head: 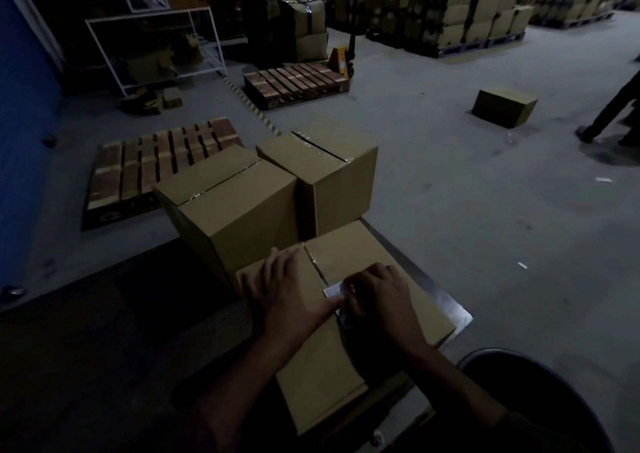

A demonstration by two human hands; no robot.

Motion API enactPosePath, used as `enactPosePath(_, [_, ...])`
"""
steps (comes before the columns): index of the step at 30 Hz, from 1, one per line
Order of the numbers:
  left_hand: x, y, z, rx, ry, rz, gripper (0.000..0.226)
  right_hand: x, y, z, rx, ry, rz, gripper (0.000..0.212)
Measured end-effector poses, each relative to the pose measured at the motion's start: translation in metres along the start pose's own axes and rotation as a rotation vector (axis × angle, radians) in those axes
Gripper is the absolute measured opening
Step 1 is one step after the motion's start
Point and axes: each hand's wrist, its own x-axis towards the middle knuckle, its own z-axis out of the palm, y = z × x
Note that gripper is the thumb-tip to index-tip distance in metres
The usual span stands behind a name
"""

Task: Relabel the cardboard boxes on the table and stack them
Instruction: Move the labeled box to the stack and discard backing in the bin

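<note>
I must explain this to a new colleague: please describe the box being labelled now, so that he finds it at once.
Three boxes sit on the table. Take the nearest box, under both hands. Only it carries a white label beside its tape seam.

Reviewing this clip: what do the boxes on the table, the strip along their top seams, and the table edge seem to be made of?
Boxes, such as the near box: matte brown corrugated cardboard, judging by folded flaps and crisp edges. Seam strip: likely clear plastic tape, since it glints. Table edge: looks like bare metal, with a dull grey sheen. The small label under the hands looks like white printed paper.
</note>
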Motion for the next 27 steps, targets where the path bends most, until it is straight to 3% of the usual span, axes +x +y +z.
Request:
enactPosePath(5, [-0.002,-0.002,0.007,0.108,-0.032,0.015,0.118,-0.001,0.000,-0.004,0.023,-0.070,-0.013,0.043])
enactPosePath(12, [-0.002,-0.003,0.004,0.140,-0.031,0.018,0.122,0.002,0.000,0.001,0.030,-0.052,0.012,0.012])
enactPosePath(22, [-0.002,-0.003,0.002,0.119,-0.035,0.007,0.116,0.002,0.005,0.002,0.071,-0.045,-0.015,0.019])
enactPosePath(24, [-0.003,-0.004,0.001,0.116,-0.036,0.007,0.115,0.002,0.004,-0.002,0.119,-0.047,-0.008,0.013])
enactPosePath(27, [-0.001,-0.010,0.006,0.074,-0.029,-0.019,0.112,-0.010,0.002,-0.014,0.153,0.046,0.037,0.010])
